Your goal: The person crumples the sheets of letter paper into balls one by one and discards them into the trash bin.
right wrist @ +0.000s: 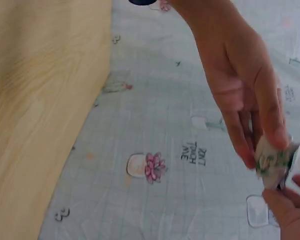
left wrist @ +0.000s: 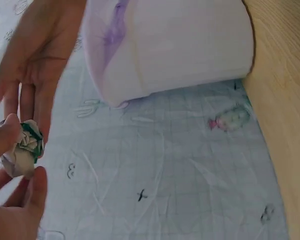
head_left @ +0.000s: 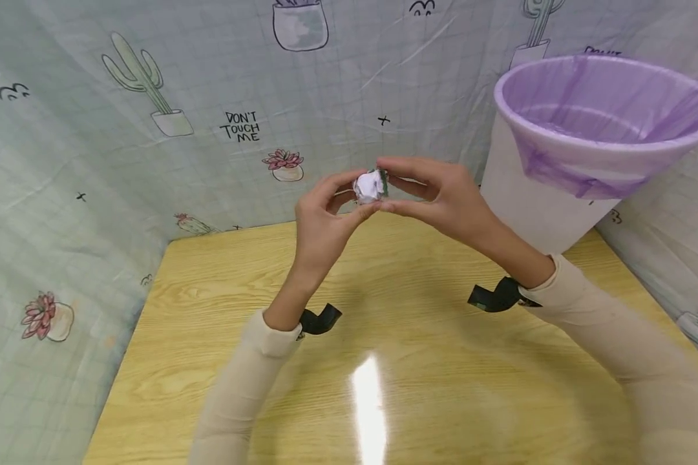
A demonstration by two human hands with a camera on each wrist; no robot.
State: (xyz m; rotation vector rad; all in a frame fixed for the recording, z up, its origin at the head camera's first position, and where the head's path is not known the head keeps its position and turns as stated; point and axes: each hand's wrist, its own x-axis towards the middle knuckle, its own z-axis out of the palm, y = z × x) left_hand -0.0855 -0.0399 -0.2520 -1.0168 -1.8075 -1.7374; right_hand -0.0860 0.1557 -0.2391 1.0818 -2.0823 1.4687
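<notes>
A crumpled white paper ball (head_left: 370, 186) with green patches is held up between both hands, above the far edge of the table. My left hand (head_left: 322, 216) pinches its left side with thumb and fingers, and my right hand (head_left: 442, 192) grips its right side the same way. In the left wrist view, folded creases and a green stripe show on the paper ball (left wrist: 27, 145). Green print marks the paper ball (right wrist: 275, 159) in the right wrist view, where both hands' fingertips meet around it.
A tall white bin (head_left: 514, 187) lined with a purple bag (head_left: 581, 169) stands at the back right, close to my right forearm. The wooden table (head_left: 209, 310) spreads below the hands. A cactus-print curtain (head_left: 198, 64) hangs behind and at both sides.
</notes>
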